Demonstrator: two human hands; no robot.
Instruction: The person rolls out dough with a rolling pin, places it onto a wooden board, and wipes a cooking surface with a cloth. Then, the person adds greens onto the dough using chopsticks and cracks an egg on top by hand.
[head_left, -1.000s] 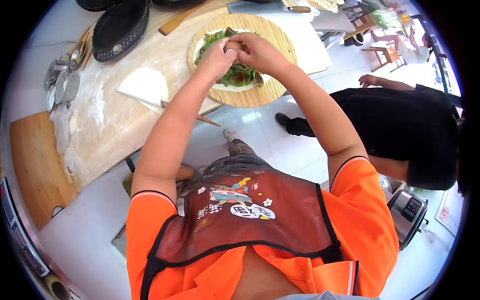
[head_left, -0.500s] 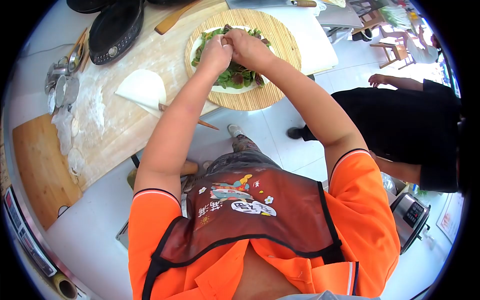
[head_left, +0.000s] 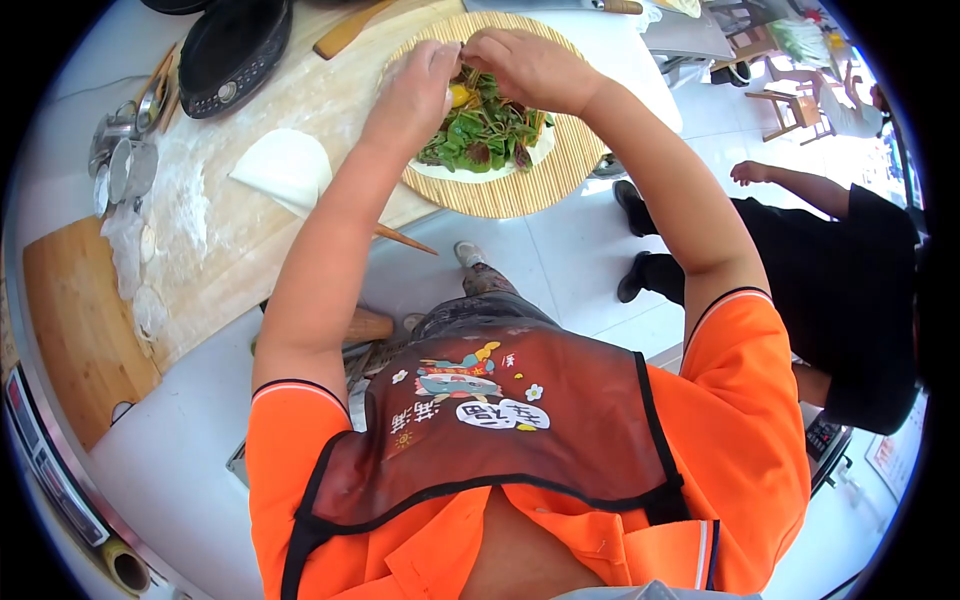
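Note:
Leafy greens point(head_left: 480, 135), green with some dark red leaves, lie on a thin pale round dough sheet point(head_left: 535, 158). A yellow, yolk-like blob point(head_left: 460, 96) shows among the leaves. Beneath the dough is a round slatted bamboo mat point(head_left: 490, 198). My left hand point(head_left: 415, 88) is over the left part of the greens, fingers bent and closed. My right hand point(head_left: 528, 70) is over their upper right part, fingers curled down. The fingertips of both hands are close together with a small gap; whatever they hold is hidden behind the fingers.
A folded white dough sheet point(head_left: 285, 168) lies on the floured board point(head_left: 185, 270), a tapered wooden rolling pin point(head_left: 405, 239) sticking out over the edge. A black electric griddle point(head_left: 235, 55) and a wooden spatula point(head_left: 350, 30) are farther back. A person in black point(head_left: 815, 275) stands at right.
My hands were joined over the middle of the greens; now they have separated, left and right. The yellow blob has come into sight. The person in black has shifted.

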